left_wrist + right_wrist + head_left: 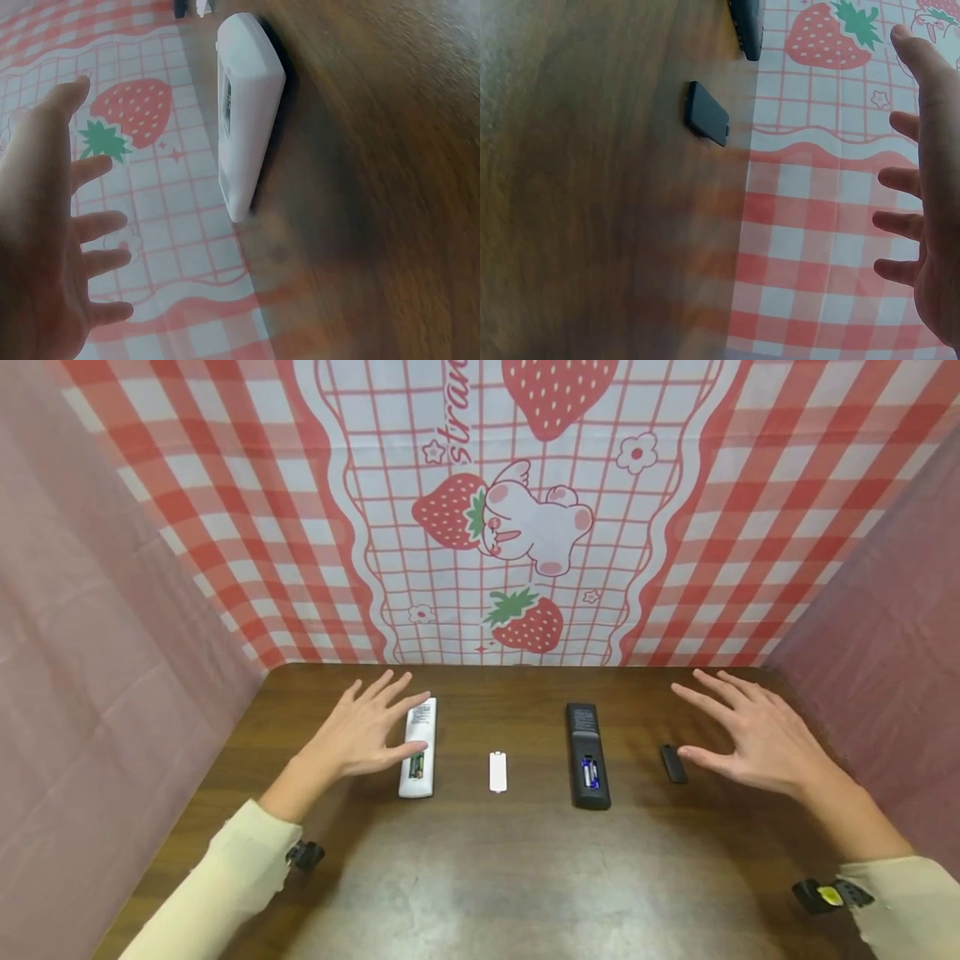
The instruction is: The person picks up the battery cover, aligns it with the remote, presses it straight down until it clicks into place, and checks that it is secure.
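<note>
My left hand [367,731], fingers spread, hovers beside a white remote control [421,731] and overlaps its left edge in the head view. That remote lies back side up, its battery compartment [417,766] uncovered. To its right is a white battery cover [497,772]. Further right a black remote control [585,735] also lies back up, with blue-and-silver batteries [590,773] showing in its open compartment. A black battery cover [673,764] sits near the thumb of my right hand [765,735], which is held with fingers apart. In both wrist views the hands are raised off the table, holding nothing.
The brown wooden table [487,860] ends at a red-and-white checked cloth [810,485] printed with strawberries. Pink curtains [892,610] close off both sides. A dark strap device [306,855] is on the left wrist, another [825,896] on the right.
</note>
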Demonstrator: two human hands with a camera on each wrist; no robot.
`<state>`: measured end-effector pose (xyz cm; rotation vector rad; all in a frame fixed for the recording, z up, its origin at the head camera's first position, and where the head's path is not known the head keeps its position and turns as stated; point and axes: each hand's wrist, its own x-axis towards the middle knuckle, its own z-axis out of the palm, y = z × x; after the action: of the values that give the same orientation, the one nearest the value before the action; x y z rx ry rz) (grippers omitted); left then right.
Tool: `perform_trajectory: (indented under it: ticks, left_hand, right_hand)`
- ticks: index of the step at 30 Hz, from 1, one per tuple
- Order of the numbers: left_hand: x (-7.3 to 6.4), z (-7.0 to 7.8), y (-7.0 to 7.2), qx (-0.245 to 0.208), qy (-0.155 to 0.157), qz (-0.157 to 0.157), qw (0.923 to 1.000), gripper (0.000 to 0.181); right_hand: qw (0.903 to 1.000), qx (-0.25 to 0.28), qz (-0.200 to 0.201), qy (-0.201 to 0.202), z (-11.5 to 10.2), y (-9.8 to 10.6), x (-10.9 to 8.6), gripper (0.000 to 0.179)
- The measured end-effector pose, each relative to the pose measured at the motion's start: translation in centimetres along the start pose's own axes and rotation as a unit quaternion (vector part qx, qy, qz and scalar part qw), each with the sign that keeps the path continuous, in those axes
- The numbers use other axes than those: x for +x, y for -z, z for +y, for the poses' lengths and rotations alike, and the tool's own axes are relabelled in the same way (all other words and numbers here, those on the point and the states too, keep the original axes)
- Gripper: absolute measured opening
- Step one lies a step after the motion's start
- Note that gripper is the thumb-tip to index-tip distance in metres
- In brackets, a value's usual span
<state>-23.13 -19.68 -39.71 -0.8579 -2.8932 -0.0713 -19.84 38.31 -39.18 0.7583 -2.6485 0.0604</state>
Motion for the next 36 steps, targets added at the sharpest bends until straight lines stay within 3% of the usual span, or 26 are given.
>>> perform_trajectory:
  ticks: [21, 36]
  left_hand:
    - [3.1, 1.5, -0.6, -0.050, 0.011, -0.011, 0.9987, 0.083]
    - [4.7, 2.8, -1.3, -0.091, 0.014, -0.016, 0.9956, 0.082]
  right_hand:
    - [0.9983, 0.029, -0.009, -0.049, -1.9, -1.7, -0.7, 0.091]
    - [0.9954, 0.063, 0.030, -0.065, -3.2, -2.0, -1.0, 0.080]
